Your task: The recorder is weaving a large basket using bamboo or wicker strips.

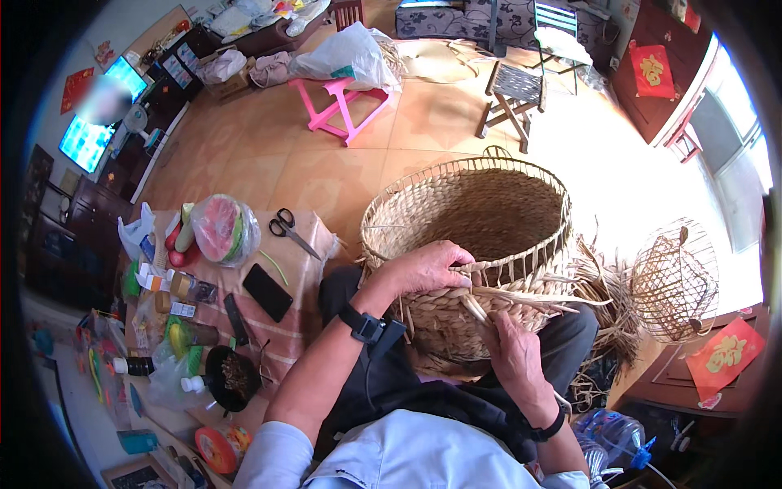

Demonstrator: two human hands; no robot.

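A large round basket [456, 183], woven from tan dried-plant strands on a wire frame, stands between my knees with its mouth up. My left hand [428, 267] lies over its near side just under the rim, the fingers closed on the weave there. Lower and to the right, my right hand [515, 350] is closed round a flat straw strand [476, 310] that comes out of the weave. Other loose strand ends [538, 295] stick out to the right along the near wall. The tips of the right fingers are partly hidden.
Left, a cloth-covered table holds scissors [293, 233], a phone [267, 293], wrapped watermelon [224, 230] and a black pan [231, 377]. Right are loose straw [599, 285] and a wire basket frame [676, 281]. Beyond stand a pink stool [342, 106] and a folding stool [515, 94].
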